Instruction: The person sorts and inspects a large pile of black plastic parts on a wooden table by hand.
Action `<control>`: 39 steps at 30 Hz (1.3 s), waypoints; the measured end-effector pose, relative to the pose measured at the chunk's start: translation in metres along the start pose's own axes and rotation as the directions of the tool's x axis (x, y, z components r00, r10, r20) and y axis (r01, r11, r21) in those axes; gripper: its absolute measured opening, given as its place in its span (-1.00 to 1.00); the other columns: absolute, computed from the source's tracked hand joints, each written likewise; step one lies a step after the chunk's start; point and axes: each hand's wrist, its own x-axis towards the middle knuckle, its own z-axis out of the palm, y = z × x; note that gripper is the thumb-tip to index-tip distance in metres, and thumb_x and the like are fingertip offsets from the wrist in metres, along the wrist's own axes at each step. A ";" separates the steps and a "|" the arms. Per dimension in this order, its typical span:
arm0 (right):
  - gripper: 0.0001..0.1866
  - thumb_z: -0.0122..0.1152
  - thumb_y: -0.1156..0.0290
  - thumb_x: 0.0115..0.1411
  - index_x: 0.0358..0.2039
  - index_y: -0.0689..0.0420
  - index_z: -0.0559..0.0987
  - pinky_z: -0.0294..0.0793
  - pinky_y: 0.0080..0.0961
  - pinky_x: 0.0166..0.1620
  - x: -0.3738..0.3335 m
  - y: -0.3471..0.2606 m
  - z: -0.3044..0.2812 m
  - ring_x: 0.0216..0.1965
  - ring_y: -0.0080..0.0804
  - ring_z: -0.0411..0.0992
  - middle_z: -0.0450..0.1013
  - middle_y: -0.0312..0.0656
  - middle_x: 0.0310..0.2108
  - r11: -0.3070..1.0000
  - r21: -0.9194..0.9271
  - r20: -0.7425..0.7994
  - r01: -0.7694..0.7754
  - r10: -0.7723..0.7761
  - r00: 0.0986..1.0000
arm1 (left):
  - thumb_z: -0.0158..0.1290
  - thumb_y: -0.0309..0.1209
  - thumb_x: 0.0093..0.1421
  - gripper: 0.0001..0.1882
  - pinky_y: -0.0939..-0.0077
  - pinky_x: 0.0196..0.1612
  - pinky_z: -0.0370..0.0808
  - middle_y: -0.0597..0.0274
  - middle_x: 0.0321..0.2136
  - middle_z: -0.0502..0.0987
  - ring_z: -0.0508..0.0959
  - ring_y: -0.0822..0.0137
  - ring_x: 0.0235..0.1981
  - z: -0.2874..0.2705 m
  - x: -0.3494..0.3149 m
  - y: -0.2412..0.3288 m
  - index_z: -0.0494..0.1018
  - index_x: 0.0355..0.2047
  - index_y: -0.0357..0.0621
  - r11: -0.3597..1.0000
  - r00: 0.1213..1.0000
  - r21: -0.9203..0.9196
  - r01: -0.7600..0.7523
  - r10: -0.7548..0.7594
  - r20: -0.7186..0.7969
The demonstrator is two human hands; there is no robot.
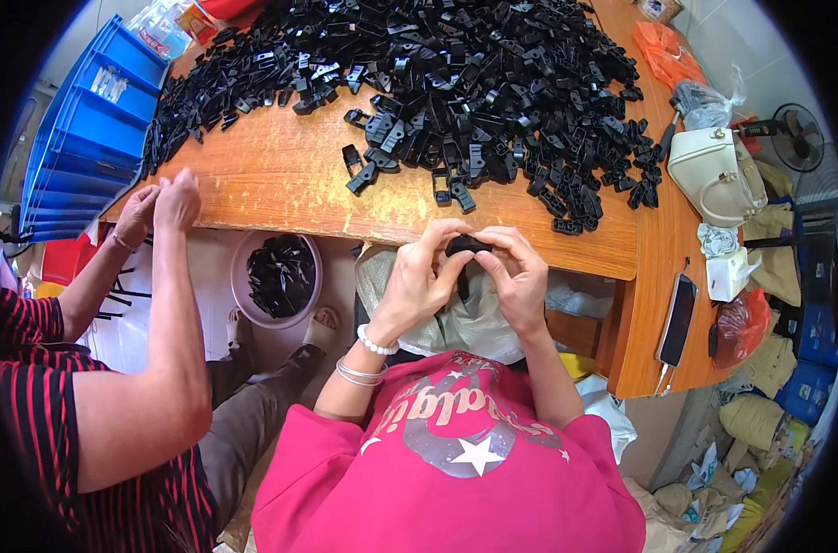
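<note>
Piece of black plastic (468, 245) is sitting pinched between your close-set left hand (420, 282) and right hand (520, 277), apparently being fitted, likely calling next for thumb pressure.

A worn wooden table (276, 170) stands near a pale tiled wall (760, 46).

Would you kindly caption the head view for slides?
Left hand and right hand hold a black part near heaped black pieces.
</note>
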 end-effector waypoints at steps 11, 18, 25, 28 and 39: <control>-0.75 0.15 0.61 0.06 -0.21 0.14 0.57 0.29 -0.32 -0.13 0.009 0.018 -0.067 -0.21 -0.23 0.34 0.36 -0.16 -0.29 0.487 -0.873 -0.232 -0.017 -0.386 0.893 | 0.12 -0.27 0.14 -0.75 0.24 -0.33 0.43 0.04 -0.38 0.46 0.51 0.03 -0.40 -0.011 0.048 -0.038 0.46 -0.30 -0.19 0.874 0.996 0.482 0.065 -0.026 -0.086; -0.79 0.25 0.39 0.09 -0.23 0.11 0.59 0.19 -0.36 -0.20 -0.002 0.032 -0.061 -0.30 -0.33 0.28 0.32 -0.22 -0.34 0.386 -0.917 -0.232 -0.100 -0.311 0.922 | 0.13 -0.37 0.03 -0.82 0.30 -0.39 0.41 0.11 -0.45 0.41 0.47 0.09 -0.48 -0.012 0.043 -0.043 0.42 -0.48 -0.22 0.791 0.992 0.604 0.100 -0.031 -0.123; -0.68 0.28 0.27 0.08 -0.19 0.16 0.56 0.22 -0.34 -0.24 0.001 0.038 -0.053 -0.29 -0.27 0.32 0.30 -0.18 -0.38 0.469 -0.876 -0.239 -0.114 -0.216 0.947 | 0.11 -0.55 0.07 -0.81 0.69 -0.48 0.40 0.22 -0.49 0.51 0.46 0.56 -0.53 -0.015 0.021 -0.019 0.34 -0.32 -0.30 0.982 0.967 0.132 0.135 -0.101 -0.233; -0.69 0.31 0.31 0.04 -0.19 0.14 0.58 0.20 -0.34 -0.23 0.001 0.037 -0.053 -0.31 -0.28 0.31 0.29 -0.18 -0.39 0.494 -0.869 -0.207 -0.013 -0.339 0.918 | 0.08 -0.61 0.09 -0.61 0.75 -0.42 0.41 0.28 -0.42 0.51 0.45 0.62 -0.48 -0.016 0.012 -0.021 0.31 -0.04 -0.29 0.959 0.967 -0.172 0.226 -0.243 -0.081; -0.75 0.21 0.39 0.10 -0.18 0.13 0.56 0.25 -0.30 -0.24 -0.002 0.029 -0.045 -0.33 -0.23 0.33 0.30 -0.17 -0.48 0.429 -0.898 -0.200 -0.103 -0.187 0.962 | 0.13 -0.58 0.09 -0.64 0.75 -0.56 0.43 0.40 -0.56 0.41 0.44 0.62 -0.61 -0.003 0.003 -0.018 0.40 -0.08 -0.33 0.843 0.926 -0.385 0.376 -0.333 0.175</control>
